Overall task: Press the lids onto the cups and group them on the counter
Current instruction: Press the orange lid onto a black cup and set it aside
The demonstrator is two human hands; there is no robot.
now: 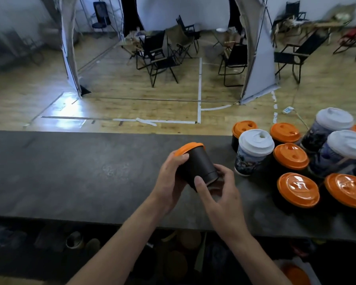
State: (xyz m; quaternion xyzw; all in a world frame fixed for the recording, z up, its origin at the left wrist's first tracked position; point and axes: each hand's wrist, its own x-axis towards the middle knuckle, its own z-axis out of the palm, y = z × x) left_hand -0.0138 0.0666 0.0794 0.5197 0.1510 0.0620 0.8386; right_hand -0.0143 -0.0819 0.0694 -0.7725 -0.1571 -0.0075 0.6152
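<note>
The left hand (171, 179) and right hand (220, 198) grip a tilted black cup (195, 167) with an orange lid (185, 149) over the grey counter (80, 171). Lidded cups (291, 159) cluster at three o'clock. Folding chairs (158, 56) stand beyond on the wooden floor (132, 89).

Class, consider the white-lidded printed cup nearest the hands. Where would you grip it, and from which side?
Probably grip the printed cup on its wall below the white lid, coming from the left: it stands upright, orange-lidded cups crowd its right and back, while its left faces bare counter.
</note>
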